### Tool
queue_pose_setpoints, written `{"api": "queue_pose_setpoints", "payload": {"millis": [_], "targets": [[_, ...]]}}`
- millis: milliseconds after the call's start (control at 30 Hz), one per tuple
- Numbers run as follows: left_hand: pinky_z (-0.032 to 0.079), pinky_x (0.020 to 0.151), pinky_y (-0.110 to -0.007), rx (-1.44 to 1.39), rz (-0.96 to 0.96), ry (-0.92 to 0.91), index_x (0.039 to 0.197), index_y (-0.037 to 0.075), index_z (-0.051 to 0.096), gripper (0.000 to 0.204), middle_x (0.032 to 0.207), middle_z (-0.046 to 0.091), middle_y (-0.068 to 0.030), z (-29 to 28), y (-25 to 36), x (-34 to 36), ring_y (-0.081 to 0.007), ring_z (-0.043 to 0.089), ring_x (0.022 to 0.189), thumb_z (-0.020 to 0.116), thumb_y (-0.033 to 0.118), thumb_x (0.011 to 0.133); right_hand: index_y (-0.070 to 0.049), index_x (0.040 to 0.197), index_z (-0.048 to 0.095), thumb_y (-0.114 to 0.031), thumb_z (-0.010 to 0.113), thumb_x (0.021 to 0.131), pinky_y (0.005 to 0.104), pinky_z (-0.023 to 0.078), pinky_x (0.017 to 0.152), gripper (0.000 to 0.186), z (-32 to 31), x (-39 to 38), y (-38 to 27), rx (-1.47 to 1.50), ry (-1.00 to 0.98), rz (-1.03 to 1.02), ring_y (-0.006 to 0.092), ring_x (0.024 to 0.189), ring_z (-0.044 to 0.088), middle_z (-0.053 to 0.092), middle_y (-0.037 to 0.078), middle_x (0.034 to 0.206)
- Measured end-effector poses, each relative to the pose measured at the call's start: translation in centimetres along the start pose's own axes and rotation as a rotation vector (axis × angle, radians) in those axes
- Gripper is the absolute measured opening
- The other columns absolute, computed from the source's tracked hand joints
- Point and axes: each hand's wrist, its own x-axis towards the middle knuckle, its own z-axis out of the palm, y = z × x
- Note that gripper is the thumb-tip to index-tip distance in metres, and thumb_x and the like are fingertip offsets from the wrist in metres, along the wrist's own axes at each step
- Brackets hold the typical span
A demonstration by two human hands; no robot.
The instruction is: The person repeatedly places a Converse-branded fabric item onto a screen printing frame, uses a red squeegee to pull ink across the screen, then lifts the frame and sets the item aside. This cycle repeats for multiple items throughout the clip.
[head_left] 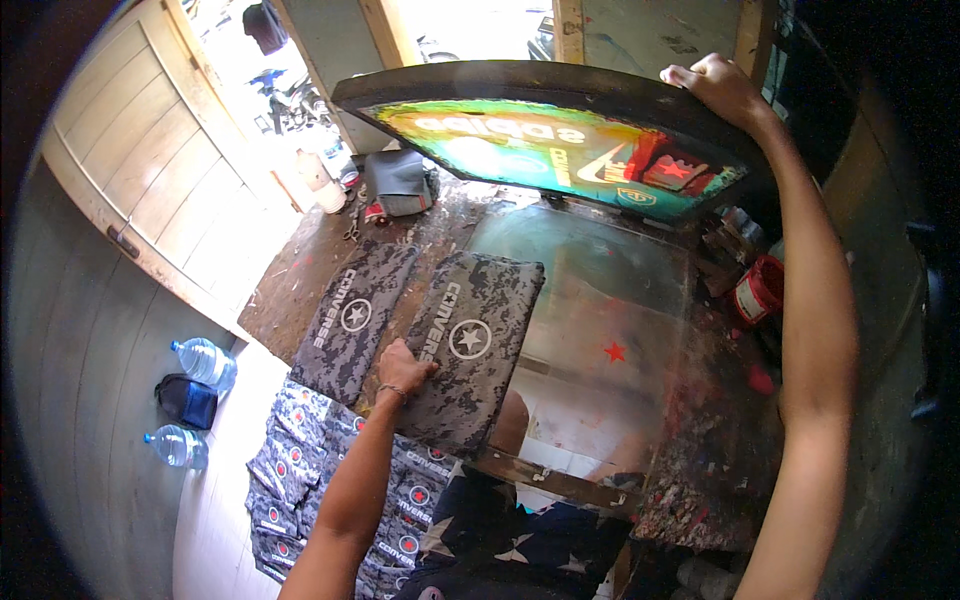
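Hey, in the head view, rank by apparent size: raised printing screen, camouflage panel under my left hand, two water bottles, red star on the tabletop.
Raised printing screen
Camouflage panel
Upper water bottle and lower water bottle, too alike to rank
Red star

Camouflage panels point(487, 372): matt cloth. Raised screen point(540, 150): glossy. Tabletop pane point(600, 310): smooth, glossy. Bottles point(207, 364): clear plastic.

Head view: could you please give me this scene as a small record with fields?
Left hand: touching the right-hand camouflage panel near its left edge
Right hand: gripping the top edge of the black-framed screen
Screen position: tilted up, multicoloured face toward the person
Left of that panel: second camouflage panel
Right of the panels: red star, red container
Far left: two clear bottles
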Motion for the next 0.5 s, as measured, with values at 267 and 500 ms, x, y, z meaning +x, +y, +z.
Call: {"api": "queue_pose_setpoints", "payload": {"millis": [267,500], "targets": [[0.054,0.091,-0.048,-0.001,-0.154,-0.041,0.11,-0.004,0.061,0.08,0.123,0.067,-0.028,0.5,2.3,-1.0,-0.04,0.068,0.107,0.096,0.048,0.06,0.004,0.074,0.068,-0.056,0.06,0.094,0.0378,0.045,0.062,0.063,-0.9,-0.7,-1.4,0.042,-0.019,0.049,0.0151,0.059,0.057,0.059,0.01,0.058],[0.05,0.073,-0.036,-0.505,-0.045,-0.522,0.091,-0.004,0.071,0.046,0.089,0.069,-0.0119,-1.9,0.3,2.0,-0.0157,0.064,0.085,0.079,0.042,0.087,0.001,0.077,0.073,-0.062,0.063,0.091,0.0448,0.053,0.077,0.065,-1.6,-1.5,-2.6,0.048,-0.052,0.084,0.0324,0.077,0.072,0.072,0.02,0.075]]}}
